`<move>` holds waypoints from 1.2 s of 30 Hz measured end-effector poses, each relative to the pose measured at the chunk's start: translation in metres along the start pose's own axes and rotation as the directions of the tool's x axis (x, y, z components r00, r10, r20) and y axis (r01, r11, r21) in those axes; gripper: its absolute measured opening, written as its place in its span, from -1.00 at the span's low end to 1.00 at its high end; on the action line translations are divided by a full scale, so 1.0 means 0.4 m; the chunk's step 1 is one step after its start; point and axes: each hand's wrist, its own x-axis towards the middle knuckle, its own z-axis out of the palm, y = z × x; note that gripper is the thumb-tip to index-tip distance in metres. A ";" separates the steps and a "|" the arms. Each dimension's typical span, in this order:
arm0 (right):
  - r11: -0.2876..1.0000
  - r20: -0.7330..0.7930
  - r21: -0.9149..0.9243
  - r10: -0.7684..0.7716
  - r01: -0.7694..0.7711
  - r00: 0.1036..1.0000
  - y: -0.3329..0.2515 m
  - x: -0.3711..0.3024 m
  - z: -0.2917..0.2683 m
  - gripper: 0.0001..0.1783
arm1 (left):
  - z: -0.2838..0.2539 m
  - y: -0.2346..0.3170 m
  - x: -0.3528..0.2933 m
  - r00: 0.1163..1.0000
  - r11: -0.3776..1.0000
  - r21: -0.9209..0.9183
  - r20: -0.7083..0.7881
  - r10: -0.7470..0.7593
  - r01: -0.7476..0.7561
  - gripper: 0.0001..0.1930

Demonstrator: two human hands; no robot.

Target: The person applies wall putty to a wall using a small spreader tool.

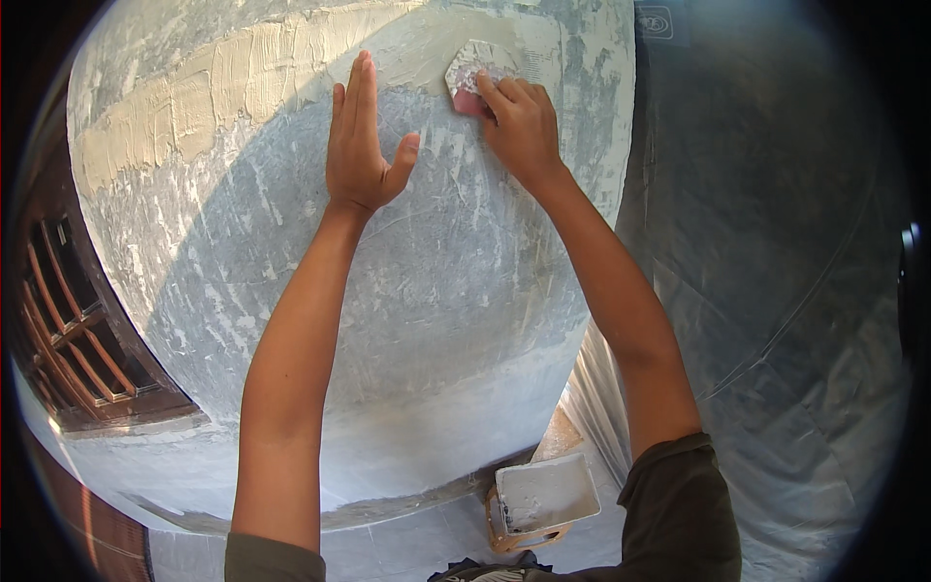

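Scraper point(475, 70), upper centre: clamped it in grip of right hand point(527, 128), likely for firm pressure; held left hand point(357, 150), thumb apart, near wall point(427, 281).

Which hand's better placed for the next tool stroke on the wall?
Right, I'd judge: the right hand holds the smeared tool at the wall; the left hand is open, holding nothing.

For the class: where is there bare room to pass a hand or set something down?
A hand could pass before the wall, between the left forearm and right forearm. The floor left of the tray, bordered by the wall, looks free. It is crowded where the right hand grips the scraper, near the left hand.
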 end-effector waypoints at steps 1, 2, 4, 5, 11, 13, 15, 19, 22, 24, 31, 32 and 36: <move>1.000 0.020 0.011 0.013 -0.014 1.000 -0.023 -0.029 -0.002 -0.57 | 0.000 0.000 0.000 1.000 1.000 -0.001 -0.004 0.001 -0.001 -0.12; 0.999 0.040 0.022 0.027 -0.028 0.999 -0.044 -0.059 -0.007 -0.55 | 0.001 0.000 -0.001 1.000 1.000 -0.002 -0.007 0.003 -0.003 -0.12; 0.992 0.038 0.111 0.048 -0.052 0.998 -0.101 -0.108 -0.032 -0.52 | -0.004 -0.002 -0.003 1.000 1.000 -0.006 -0.016 -0.001 0.001 -0.12; 0.976 0.035 0.205 0.069 -0.075 0.997 -0.124 -0.123 -0.040 -0.48 | -0.009 -0.005 -0.005 1.000 1.000 -0.003 -0.023 -0.004 0.004 -0.12; 0.938 0.008 0.274 0.217 -0.211 0.976 -0.061 -0.038 -0.066 -0.46 | 0.001 0.000 0.000 0.999 1.000 -0.006 -0.029 0.012 -0.012 -0.12; 0.946 -0.015 0.241 0.227 -0.217 0.974 -0.019 0.026 -0.042 -0.48 | -0.002 -0.003 -0.002 1.000 1.000 -0.002 -0.021 0.007 -0.007 -0.12; 0.995 -0.112 0.085 0.065 -0.056 0.992 0.016 0.075 -0.015 -0.54 | -0.002 -0.003 -0.001 1.000 1.000 0.002 -0.019 0.004 -0.004 -0.12; 1.000 -0.080 0.024 -0.014 0.016 0.997 0.034 0.087 0.017 -0.56 | 0.003 0.000 0.001 1.000 1.000 -0.007 -0.024 -0.001 0.001 -0.11; 1.000 -0.053 0.003 -0.031 0.031 0.998 -0.008 0.029 0.029 -0.56 | 0.001 0.000 -0.004 1.000 1.000 -0.011 -0.025 -0.005 0.005 -0.11; 0.998 0.002 0.065 -0.015 0.015 1.000 -0.051 -0.021 0.011 -0.56 | -0.001 -0.002 0.000 1.000 1.000 -0.017 -0.028 -0.001 0.000 -0.12; 0.934 0.085 0.353 0.023 -0.052 0.996 -0.150 -0.149 -0.111 -0.35 | -0.002 -0.001 -0.004 0.997 0.999 -0.036 -0.074 -0.029 0.027 -0.13; 0.934 0.082 0.354 0.024 -0.052 0.996 -0.133 -0.140 -0.113 -0.35 | -0.001 -0.001 -0.003 0.997 0.999 -0.038 -0.065 -0.031 0.028 -0.13; 0.975 -0.017 0.177 0.142 -0.137 0.990 -0.011 -0.042 -0.090 -0.46 | 0.004 0.002 0.002 0.997 1.000 -0.026 -0.073 -0.009 0.007 -0.13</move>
